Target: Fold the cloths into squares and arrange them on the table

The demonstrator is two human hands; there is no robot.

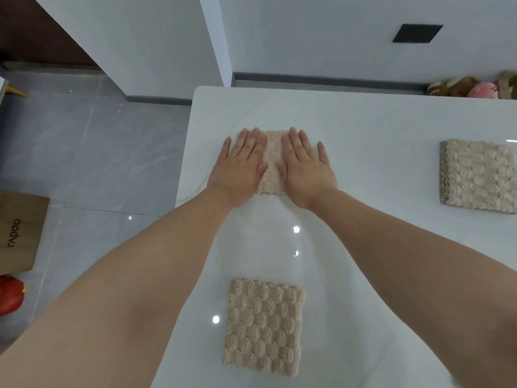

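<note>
Both hands flat, fingers straight: left hand (pixel 240 166) and right hand (pixel 305 169) press folded cloth (pixel 270 163) at upper centre of white table (pixel 363 261). Second cloth (pixel 264 327) bottom centre, third cloth (pixel 479 176) right edge. Cardboard box (pixel 19 231) left, contents unseen.

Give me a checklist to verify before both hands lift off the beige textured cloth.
1. Left hand flat on the beige textured folded cloth: ok.
2. Right hand flat on the same cloth: ok.
3. That cloth makes a square: cannot tell, the hands cover most of it.
4. Nearer beige folded cloth lies flat on the glossy white table: ok.
5. Beige folded cloth at the right lies apart from the others: ok.
</note>
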